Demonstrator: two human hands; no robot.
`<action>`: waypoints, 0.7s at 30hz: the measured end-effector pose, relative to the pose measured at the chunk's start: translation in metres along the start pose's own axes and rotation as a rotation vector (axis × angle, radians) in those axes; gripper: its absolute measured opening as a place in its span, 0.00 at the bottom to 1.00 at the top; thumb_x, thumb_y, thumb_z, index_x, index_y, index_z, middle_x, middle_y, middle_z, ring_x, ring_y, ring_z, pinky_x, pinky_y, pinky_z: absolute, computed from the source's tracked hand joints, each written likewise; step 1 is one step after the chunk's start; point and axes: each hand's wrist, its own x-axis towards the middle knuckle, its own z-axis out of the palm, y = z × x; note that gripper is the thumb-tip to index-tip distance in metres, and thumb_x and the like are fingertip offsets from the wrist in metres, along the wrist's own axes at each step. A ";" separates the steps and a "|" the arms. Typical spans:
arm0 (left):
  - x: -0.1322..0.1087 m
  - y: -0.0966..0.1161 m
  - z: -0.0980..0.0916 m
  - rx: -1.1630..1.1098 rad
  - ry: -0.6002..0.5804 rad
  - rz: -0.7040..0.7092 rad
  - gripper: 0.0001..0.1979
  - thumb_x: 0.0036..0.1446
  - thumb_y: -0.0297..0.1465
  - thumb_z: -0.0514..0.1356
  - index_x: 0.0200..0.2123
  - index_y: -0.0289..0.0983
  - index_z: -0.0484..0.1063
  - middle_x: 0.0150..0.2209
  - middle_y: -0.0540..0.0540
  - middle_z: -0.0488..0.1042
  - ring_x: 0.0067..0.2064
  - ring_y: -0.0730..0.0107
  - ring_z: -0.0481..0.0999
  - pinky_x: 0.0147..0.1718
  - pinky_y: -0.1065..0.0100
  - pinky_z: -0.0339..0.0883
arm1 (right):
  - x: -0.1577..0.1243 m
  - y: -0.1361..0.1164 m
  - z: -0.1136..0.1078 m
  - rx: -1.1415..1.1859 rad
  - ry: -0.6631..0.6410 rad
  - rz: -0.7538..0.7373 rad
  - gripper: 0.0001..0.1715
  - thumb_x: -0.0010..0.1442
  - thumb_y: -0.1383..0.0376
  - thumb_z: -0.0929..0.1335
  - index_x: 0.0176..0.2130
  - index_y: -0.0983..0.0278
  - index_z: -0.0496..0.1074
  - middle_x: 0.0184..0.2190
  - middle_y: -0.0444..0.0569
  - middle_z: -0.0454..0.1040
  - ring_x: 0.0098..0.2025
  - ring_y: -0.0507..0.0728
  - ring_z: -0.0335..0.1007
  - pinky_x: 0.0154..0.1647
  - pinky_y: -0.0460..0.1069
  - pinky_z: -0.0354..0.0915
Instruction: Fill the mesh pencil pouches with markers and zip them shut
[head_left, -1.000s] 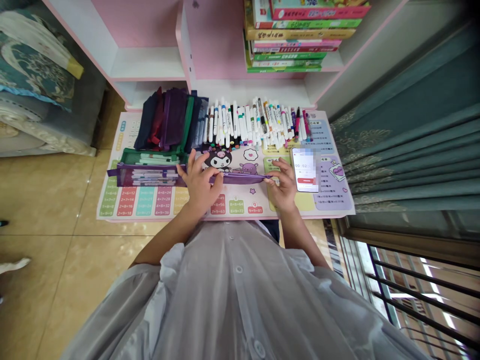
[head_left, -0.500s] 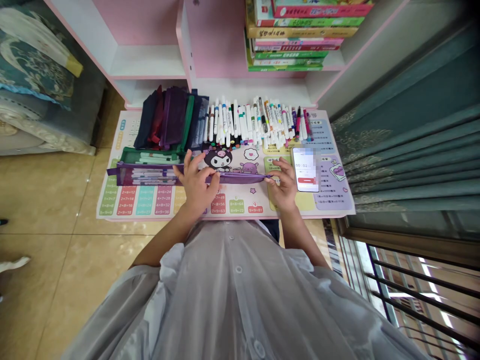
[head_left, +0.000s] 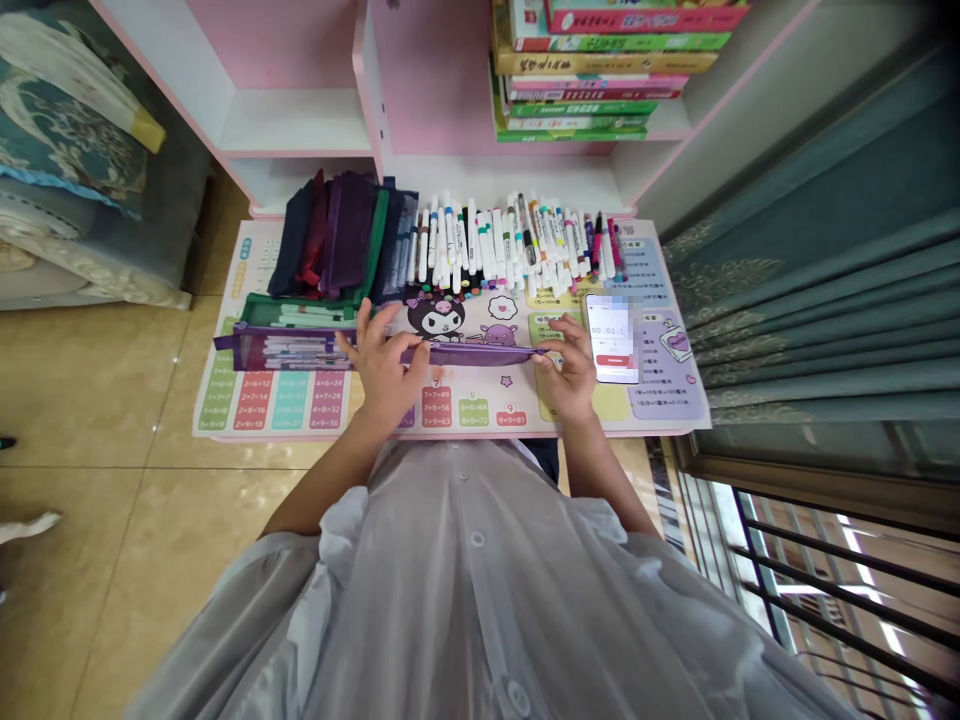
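Note:
A purple zip pencil pouch stretches between my hands above the desk mat, seen almost edge-on. My left hand pinches its top edge with thumb and forefinger, the other fingers raised. At the pouch's right end, my right hand holds the corner between thumb and fingertips. The pouch's left part is hidden behind my left hand, and its contents cannot be made out. Just left of that hand lies another purple mesh pouch with white markers showing inside. Behind it is a green pouch with pale green markers.
Several dark, red, purple and green pouches are piled at the back left. Beside them lies a long row of white markers. A phone showing a timer rests by my right hand. Books are stacked on the pink shelf.
My left hand has slid slightly left along the pouch's top edge. My right hand keeps its hold on the right end, almost unmoved.

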 end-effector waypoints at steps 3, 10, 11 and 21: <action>0.000 -0.001 -0.002 -0.001 0.007 -0.007 0.06 0.57 0.34 0.64 0.27 0.41 0.74 0.61 0.47 0.72 0.74 0.44 0.52 0.68 0.31 0.28 | 0.000 -0.002 0.000 0.000 -0.003 0.007 0.09 0.63 0.54 0.72 0.37 0.56 0.77 0.53 0.49 0.75 0.68 0.67 0.63 0.67 0.70 0.64; -0.001 -0.003 -0.002 -0.011 0.015 -0.020 0.06 0.56 0.34 0.64 0.27 0.41 0.74 0.61 0.47 0.72 0.74 0.44 0.52 0.69 0.31 0.26 | 0.000 -0.001 0.001 0.040 -0.005 -0.002 0.05 0.63 0.57 0.72 0.38 0.55 0.77 0.54 0.48 0.74 0.69 0.67 0.62 0.68 0.70 0.62; -0.001 -0.004 -0.002 -0.013 0.019 -0.022 0.06 0.56 0.34 0.64 0.27 0.41 0.74 0.61 0.47 0.72 0.74 0.44 0.51 0.69 0.32 0.26 | 0.000 -0.001 0.000 0.048 0.000 -0.005 0.05 0.63 0.58 0.72 0.38 0.55 0.77 0.54 0.48 0.74 0.69 0.67 0.62 0.68 0.70 0.62; 0.000 -0.011 -0.006 -0.011 0.060 -0.036 0.06 0.55 0.33 0.64 0.27 0.41 0.73 0.61 0.47 0.72 0.73 0.44 0.52 0.69 0.32 0.31 | 0.000 -0.002 0.000 0.005 0.002 0.027 0.08 0.63 0.55 0.72 0.37 0.56 0.77 0.53 0.49 0.74 0.68 0.67 0.63 0.68 0.71 0.62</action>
